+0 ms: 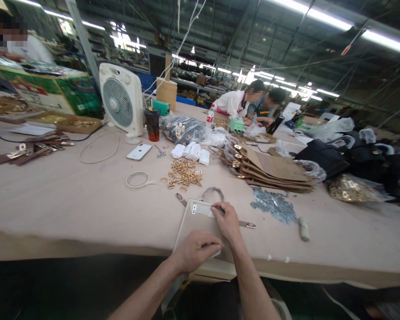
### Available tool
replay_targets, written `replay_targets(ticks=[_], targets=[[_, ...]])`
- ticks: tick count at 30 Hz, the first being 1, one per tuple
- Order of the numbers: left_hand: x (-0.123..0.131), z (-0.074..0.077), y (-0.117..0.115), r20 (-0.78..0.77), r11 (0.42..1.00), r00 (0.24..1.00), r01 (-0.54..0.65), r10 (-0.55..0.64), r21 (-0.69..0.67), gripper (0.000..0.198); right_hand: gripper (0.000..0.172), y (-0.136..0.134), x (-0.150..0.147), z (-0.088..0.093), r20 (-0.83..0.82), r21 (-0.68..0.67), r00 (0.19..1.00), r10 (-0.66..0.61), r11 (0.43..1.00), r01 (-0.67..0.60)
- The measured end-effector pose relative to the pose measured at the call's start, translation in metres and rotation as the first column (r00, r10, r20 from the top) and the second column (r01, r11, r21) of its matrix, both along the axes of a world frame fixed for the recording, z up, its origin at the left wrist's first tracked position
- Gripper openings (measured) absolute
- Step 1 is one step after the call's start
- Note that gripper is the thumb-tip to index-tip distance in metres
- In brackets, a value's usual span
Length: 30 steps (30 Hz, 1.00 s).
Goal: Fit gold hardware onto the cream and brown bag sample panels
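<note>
A flat beige handbag (186, 231) lies at the table's front edge, its wrapped handle (213, 190) pointing away from me. Straps with gold metal fittings stick out from it, one strap (247, 224) to the right. Over the bag's near part my left hand (198, 250) is closed, thumb and fingers pinched together; a bit of white shows under the fingertips. My right hand (226, 218) pinches near the top of the bag, at the end of a pale, shiny strip (202, 210). What either pinch holds is too small to make out.
Beyond the bag lie a pile of gold fittings (185, 174), a tape roll (136, 179) and a phone (139, 151). Grey pieces (274, 205) and stacked brown bag parts (270, 171) are to the right. A fan (120, 100) and dark drink cup (152, 125) stand behind. Other people work farther back.
</note>
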<state>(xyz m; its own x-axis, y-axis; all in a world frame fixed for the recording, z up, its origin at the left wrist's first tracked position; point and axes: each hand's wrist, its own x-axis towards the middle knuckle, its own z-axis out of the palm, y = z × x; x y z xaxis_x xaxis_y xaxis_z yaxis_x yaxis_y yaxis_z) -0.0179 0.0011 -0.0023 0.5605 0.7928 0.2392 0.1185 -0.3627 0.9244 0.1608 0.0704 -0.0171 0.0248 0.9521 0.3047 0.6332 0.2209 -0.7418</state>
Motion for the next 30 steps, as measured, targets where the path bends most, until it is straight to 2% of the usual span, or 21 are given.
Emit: replay_targets(ticks=[6, 11, 20, 25, 30], targets=[[-0.001, -0.003, 0.000, 0.012, 1.000, 1.000, -0.012, 0.012, 0.000, 0.024, 0.015, 0.003, 0.001, -0.003, 0.006, -0.026, 1.000, -0.016, 1.000, 0.016], [0.000, 0.002, 0.000, 0.054, 1.000, 0.999, 0.001, -0.001, -0.005, 0.024, 0.019, 0.005, 0.000, -0.003, -0.020, -0.034, 0.999, -0.028, 0.999, 0.027], [-0.001, 0.006, -0.002, 0.029, 0.996, 1.000, 0.004, -0.001, -0.088, 0.031, 0.021, -0.005, 0.001, 0.006, -0.019, -0.058, 1.000, -0.010, 0.998, 0.009], [-0.001, 0.007, -0.003, 0.056, 0.993, 0.998, 0.015, -0.009, -0.115, 0.032, 0.036, -0.011, -0.003, 0.012, 0.066, -0.023, 0.998, -0.019, 1.000, 0.020], [-0.001, 0.006, -0.003, 0.065, 0.990, 0.998, 0.028, -0.019, -0.141, 0.031, 0.025, -0.009, -0.011, 0.010, 0.081, 0.007, 0.991, -0.104, 0.995, 0.104]])
